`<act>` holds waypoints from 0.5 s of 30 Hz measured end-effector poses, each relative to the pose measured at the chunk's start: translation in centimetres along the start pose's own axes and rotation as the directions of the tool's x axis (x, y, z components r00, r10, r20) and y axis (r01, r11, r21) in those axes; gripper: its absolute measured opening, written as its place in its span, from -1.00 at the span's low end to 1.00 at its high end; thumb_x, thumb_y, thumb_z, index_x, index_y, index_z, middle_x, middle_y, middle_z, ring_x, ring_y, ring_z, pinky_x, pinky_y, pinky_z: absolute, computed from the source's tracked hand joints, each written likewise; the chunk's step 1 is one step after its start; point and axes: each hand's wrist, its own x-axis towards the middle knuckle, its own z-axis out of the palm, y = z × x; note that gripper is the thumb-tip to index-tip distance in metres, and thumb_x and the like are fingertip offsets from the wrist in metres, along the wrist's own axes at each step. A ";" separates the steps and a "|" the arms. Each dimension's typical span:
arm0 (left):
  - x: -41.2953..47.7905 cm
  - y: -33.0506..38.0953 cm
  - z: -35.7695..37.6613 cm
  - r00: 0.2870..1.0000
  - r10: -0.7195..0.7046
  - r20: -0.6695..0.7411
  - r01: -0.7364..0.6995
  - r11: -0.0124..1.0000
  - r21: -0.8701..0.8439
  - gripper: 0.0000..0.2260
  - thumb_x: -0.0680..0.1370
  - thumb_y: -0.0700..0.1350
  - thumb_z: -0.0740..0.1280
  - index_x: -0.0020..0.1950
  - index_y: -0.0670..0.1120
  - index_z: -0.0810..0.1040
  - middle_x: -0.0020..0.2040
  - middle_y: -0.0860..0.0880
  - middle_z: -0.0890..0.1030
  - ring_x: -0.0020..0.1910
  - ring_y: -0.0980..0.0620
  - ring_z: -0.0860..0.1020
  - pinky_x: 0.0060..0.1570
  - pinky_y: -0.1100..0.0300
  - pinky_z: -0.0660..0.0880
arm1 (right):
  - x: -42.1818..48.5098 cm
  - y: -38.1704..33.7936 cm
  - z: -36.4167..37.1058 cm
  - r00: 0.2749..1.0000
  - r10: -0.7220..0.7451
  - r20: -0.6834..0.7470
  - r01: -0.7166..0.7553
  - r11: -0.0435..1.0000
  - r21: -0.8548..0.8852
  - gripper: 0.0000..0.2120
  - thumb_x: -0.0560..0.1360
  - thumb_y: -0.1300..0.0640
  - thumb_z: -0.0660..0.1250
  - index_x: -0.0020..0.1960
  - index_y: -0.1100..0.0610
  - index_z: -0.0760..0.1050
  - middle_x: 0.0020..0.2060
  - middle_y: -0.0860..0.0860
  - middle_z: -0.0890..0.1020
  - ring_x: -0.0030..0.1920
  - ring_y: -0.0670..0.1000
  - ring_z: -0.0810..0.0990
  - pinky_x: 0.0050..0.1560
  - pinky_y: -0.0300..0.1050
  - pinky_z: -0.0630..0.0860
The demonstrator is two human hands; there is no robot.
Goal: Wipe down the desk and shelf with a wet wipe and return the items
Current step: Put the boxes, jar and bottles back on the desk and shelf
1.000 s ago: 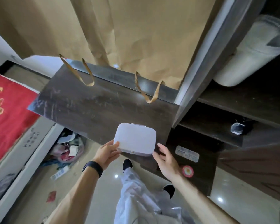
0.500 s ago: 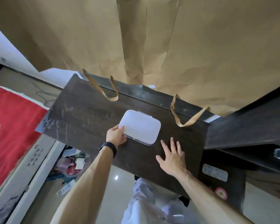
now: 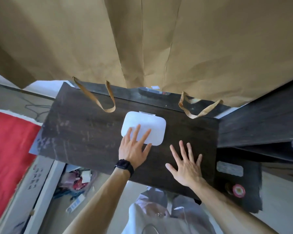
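A white rounded box (image 3: 150,128) lies flat on the dark wooden desk (image 3: 85,130), near its back middle. My left hand (image 3: 134,149), a black watch on its wrist, rests with spread fingers on the box's near left corner and grips nothing. My right hand (image 3: 187,164) lies flat on the bare desk just right of the box, fingers apart, holding nothing. No wet wipe is in view.
A big brown paper bag (image 3: 159,41) hangs over the desk's back edge, its handles (image 3: 108,107) dangling onto the top. Dark shelves (image 3: 260,119) stand to the right. A red cloth (image 3: 8,146) and floor clutter (image 3: 78,179) lie at the left.
The white box went from held at the desk's front edge to lying further back on the top. My left hand let go and spread over it; my right hand flattened on the desk.
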 end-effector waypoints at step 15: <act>5.3 -1.9 -1.0 0.981 -0.108 0.163 0.125 0.987 -0.098 -0.51 0.63 0.16 0.19 0.54 0.28 0.14 0.61 0.01 0.06 0.57 -0.24 -0.04 0.48 -0.21 0.15 | 0.0 0.5 -1.2 0.999 -0.023 0.036 0.021 0.998 0.058 -0.27 0.55 -0.35 0.10 0.56 -0.28 -0.25 0.56 -0.10 -0.38 0.56 0.09 -0.37 0.44 0.47 -0.06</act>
